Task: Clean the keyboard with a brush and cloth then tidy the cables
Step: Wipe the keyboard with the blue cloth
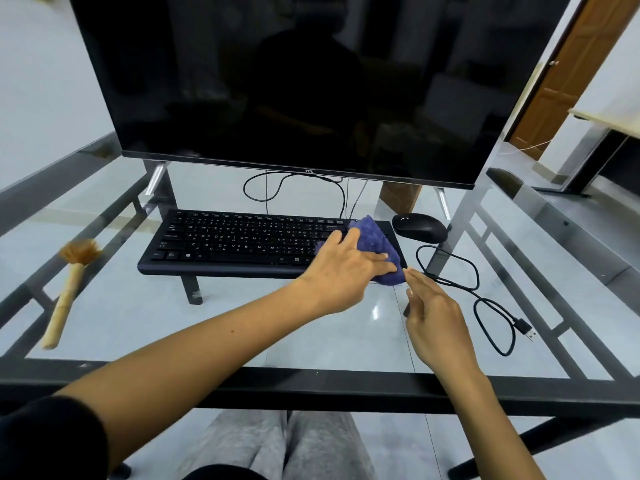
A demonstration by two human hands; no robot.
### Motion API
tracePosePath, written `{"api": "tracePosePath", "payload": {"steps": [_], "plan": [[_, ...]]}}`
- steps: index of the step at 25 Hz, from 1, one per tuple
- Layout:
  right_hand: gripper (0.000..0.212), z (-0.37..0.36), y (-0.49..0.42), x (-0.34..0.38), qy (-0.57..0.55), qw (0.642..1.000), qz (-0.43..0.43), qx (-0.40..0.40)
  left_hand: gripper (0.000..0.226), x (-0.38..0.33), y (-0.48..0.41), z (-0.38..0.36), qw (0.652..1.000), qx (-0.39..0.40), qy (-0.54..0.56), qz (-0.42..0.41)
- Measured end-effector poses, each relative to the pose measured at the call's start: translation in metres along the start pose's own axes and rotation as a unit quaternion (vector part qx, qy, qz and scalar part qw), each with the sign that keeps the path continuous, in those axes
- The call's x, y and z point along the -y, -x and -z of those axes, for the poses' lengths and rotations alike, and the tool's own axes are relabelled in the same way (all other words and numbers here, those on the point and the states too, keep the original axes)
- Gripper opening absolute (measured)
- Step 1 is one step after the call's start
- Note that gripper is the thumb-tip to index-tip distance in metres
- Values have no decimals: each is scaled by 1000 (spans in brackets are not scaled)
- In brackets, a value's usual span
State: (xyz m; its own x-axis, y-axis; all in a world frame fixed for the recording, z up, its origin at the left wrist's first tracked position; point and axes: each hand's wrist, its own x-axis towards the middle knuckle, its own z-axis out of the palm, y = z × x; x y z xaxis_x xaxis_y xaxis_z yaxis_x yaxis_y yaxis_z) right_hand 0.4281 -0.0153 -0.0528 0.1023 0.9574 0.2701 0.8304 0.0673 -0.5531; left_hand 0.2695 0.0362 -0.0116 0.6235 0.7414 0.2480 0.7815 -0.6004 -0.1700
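A black keyboard (242,242) lies on the glass table in front of the monitor. A purple cloth (375,242) covers its right end. My left hand (341,271) lies flat on the cloth with straight fingers pressing it onto the keys. My right hand (434,320) hovers just right of the cloth, fingers loosely extended, fingertips near the cloth's lower corner and holding nothing. A brush (71,285) with tan bristles and a pale handle rests on the table far left. A loose black USB cable (485,299) curls to the right of the keyboard.
A black mouse (419,227) sits right of the keyboard. A large dark monitor (294,81) stands behind on two legs, with cables (294,183) looping under it. The glass table (173,323) has a dark metal frame; its front edge runs just above my knees.
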Motion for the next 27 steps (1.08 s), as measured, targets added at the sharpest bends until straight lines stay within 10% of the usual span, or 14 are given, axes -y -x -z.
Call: {"api": "tracePosePath", "payload": {"steps": [8, 13, 18, 27], "plan": [[42, 0, 3, 2, 7, 1000, -7, 0, 61, 60, -66, -10, 975, 107, 46, 188], [42, 1, 2, 6, 20, 1000, -5, -9, 57, 53, -65, -17, 995, 81, 37, 32], [41, 2, 4, 6, 28, 1000, -9, -6, 59, 47, -80, -6, 989, 113, 10, 90], [41, 2, 4, 7, 37, 999, -2, -11, 75, 33, 15, 2, 998, 27, 24, -43]]}}
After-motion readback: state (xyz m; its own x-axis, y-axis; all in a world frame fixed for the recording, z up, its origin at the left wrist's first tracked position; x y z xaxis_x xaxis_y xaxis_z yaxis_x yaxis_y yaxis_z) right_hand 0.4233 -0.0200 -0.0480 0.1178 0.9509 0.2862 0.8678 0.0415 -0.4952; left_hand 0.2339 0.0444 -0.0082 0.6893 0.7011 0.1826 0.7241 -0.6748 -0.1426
